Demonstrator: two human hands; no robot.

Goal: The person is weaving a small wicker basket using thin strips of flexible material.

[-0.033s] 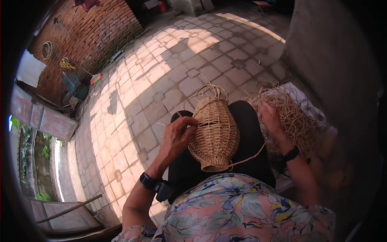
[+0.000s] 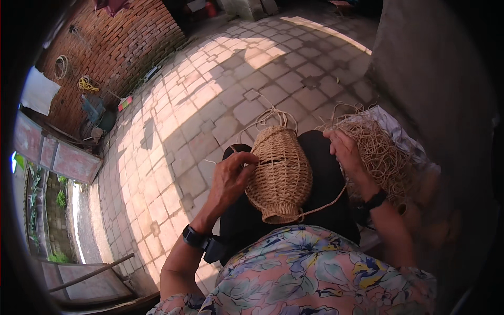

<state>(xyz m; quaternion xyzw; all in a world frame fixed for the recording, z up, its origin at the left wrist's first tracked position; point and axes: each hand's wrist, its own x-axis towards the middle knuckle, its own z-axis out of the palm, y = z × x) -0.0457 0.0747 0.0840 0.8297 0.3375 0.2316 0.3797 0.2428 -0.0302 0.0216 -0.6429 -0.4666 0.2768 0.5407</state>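
A tan woven cord basket [image 2: 283, 181], shaped like a jar, lies on my lap with its narrow neck toward me. Loose strands stick out of its far end. A dark slit runs across the weave near my left hand [image 2: 228, 173], whose thumb and forefinger are pinched at the basket's left side. My right hand [image 2: 347, 152] hovers to the right of the basket, fingers partly bent. Whether a thin strand sits between those fingertips cannot be seen. A twisted cord [image 2: 325, 207] runs from the neck up toward that hand.
A tangled heap of tan cord [image 2: 386, 157] lies on white sheeting [image 2: 379, 119] to my right, near a grey wall [image 2: 436, 89]. Paving [image 2: 210, 142] stretches ahead. A brick wall [image 2: 121, 42] with hanging coils stands at the far left; panels [image 2: 58, 152] lean nearer.
My right hand has shifted slightly left, away from the cord heap, and its fingers have moved a little. The left hand and the basket stay in place.
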